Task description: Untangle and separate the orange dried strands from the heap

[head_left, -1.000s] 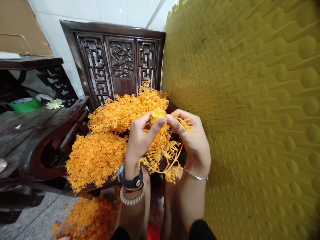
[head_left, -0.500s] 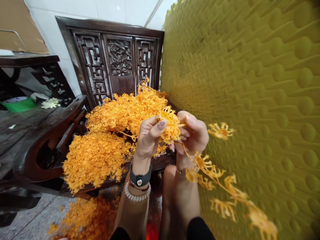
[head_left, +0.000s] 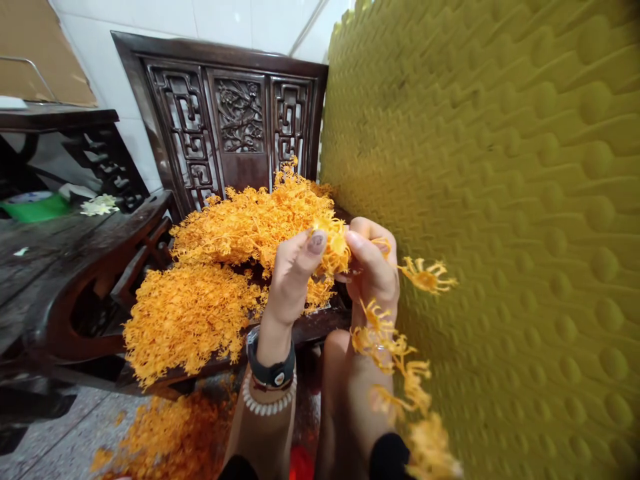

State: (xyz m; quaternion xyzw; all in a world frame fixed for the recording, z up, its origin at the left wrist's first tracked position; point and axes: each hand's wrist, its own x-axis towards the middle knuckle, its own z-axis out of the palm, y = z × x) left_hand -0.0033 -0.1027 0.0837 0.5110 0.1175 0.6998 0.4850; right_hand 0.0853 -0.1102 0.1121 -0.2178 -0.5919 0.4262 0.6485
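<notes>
beside a dimpled yellow foam panel [head_left: 525,220] and a carved dark-wood chair back [head_left: 235,113], a feathery orange heap [head_left: 190,327] is lying across the seat, with an orange spill [head_left: 170,433] scattering over the floor [head_left: 65,440] below. the left hand [head_left: 293,277] and right hand [head_left: 373,267] are pinching one small tuft [head_left: 333,243] between thumbs and fingers — and its trailing sprig [head_left: 385,343] has just swung inward, dangling past the right wrist.
</notes>
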